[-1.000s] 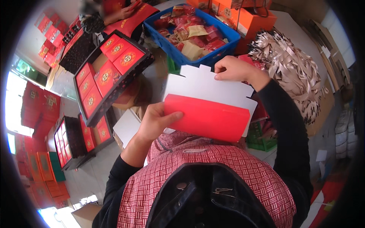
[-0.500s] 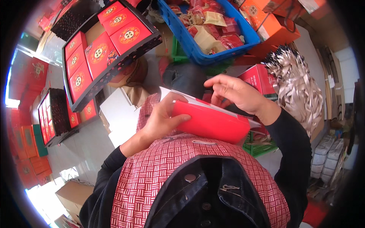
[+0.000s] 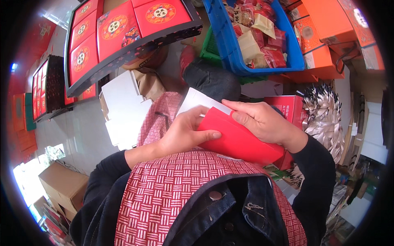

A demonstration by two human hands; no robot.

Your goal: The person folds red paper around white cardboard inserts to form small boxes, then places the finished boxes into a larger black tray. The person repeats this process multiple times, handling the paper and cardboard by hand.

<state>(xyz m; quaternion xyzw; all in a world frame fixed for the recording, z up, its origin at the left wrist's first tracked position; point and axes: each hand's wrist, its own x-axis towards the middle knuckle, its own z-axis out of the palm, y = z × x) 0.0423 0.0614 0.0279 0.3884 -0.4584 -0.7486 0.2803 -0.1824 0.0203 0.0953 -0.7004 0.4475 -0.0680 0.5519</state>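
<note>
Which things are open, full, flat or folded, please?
Red carton, partly folded, white side showing
Left hand, gripping the carton
Right hand, holding its edge
Blue crate, open, packets inside
Black tray, open, red boxes inside
White cardboard pieces, flat, overlapping

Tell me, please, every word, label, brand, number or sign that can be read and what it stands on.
I leave printed wording uncopied, but print shows here:
Red boxes in the black tray: dark characters inside round emblems.
Red carton beside the right hand: small white characters.
Packets in the blue crate: too small to read.
Orange boxes: likewise too small.
Red card in the left hand: no print visible.
</note>
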